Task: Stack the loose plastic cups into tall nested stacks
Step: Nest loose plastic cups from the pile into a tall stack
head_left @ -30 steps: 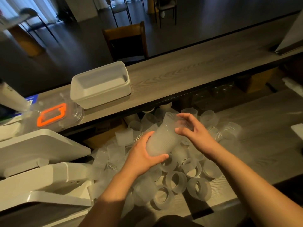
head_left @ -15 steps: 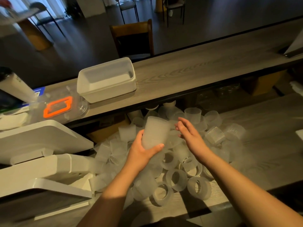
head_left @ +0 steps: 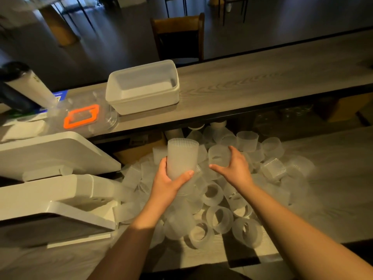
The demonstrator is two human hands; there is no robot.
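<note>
A heap of loose frosted plastic cups (head_left: 220,199) lies on the lower wooden counter (head_left: 333,178), several on their sides with mouths toward me. My left hand (head_left: 169,182) grips a nested stack of cups (head_left: 181,158), held upright above the heap with its ribbed rim on top. My right hand (head_left: 236,168) is just right of it, fingers and thumb closed around a single cup (head_left: 219,156) at the top of the heap.
A white rectangular tub (head_left: 143,87) and a clear container with an orange-rimmed lid (head_left: 82,116) sit on the raised wooden ledge (head_left: 262,83) behind the heap. White machines (head_left: 52,188) crowd the left. A wooden chair (head_left: 178,35) stands beyond the ledge.
My left hand has turned the stack from tilted to upright. My right hand left the stack's top, moved right and down, and closed on a single cup in the heap.
</note>
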